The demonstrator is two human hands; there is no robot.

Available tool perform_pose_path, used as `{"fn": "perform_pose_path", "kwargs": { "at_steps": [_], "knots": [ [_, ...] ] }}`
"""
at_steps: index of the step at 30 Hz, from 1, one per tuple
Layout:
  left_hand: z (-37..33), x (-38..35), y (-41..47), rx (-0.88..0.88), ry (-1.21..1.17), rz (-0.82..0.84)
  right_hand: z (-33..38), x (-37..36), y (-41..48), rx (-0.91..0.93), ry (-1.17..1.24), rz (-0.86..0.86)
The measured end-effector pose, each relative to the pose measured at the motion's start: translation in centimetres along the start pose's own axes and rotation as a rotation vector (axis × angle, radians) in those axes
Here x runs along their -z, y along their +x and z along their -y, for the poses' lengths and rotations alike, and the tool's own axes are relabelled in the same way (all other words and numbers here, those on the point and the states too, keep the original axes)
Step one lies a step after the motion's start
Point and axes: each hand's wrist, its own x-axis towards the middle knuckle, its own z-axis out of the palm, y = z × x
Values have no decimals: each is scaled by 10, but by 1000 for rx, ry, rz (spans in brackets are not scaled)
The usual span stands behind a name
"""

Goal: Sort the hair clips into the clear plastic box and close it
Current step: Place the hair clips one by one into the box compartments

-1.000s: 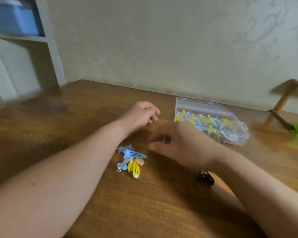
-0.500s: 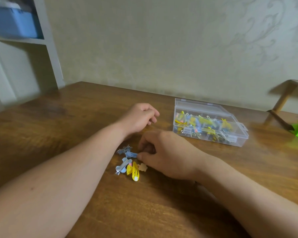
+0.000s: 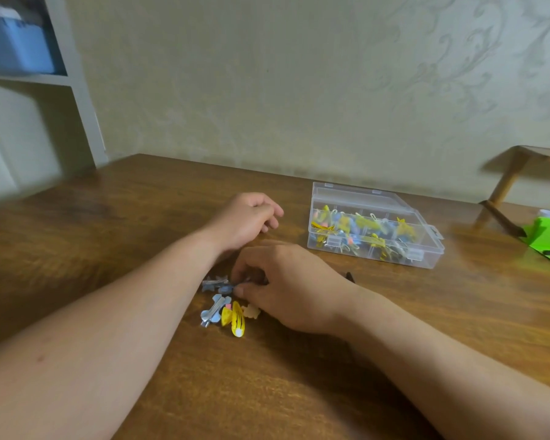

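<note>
Rough count: about six loose hair clips (image 3: 226, 312) by the right hand (image 3: 286, 287) fingertips, one clear plastic box (image 3: 362, 200) off to its right, boxed clips too jumbled to count.

Brown wooden tabletop (image 3: 108, 249) in front of me. White shelf unit (image 3: 80, 100) far left, with a blue bin (image 3: 13, 49) on its shelf. Pale patterned wall (image 3: 267, 90) behind. Wooden stand (image 3: 508, 179) far right, bright green object (image 3: 548, 239) beside it. Small black item (image 3: 350, 276) mid-tabletop, unclear.

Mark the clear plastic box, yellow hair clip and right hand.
clear plastic box (image 3: 356, 198): head view, bare rear part of its lid.
yellow hair clip (image 3: 237, 319): head view, middle of its body.
right hand (image 3: 292, 287): head view, its back; pinches blue hair clip (image 3: 225, 289).
</note>
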Motion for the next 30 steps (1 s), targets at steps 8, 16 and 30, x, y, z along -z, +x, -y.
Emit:
{"fn": "perform_pose_path", "kwargs": {
  "at_steps": [8,16,30],
  "knots": [
    [-3,0,-4,50,-57,0,-3,4,-3,46,-15,-116],
    [-2,-1,-6,6,-68,-6,-86,102,-35,-468,-29,-510],
    [2,1,-5,-14,-25,-1,-140,121,-59,-902,-297,-245]
  ]
}}
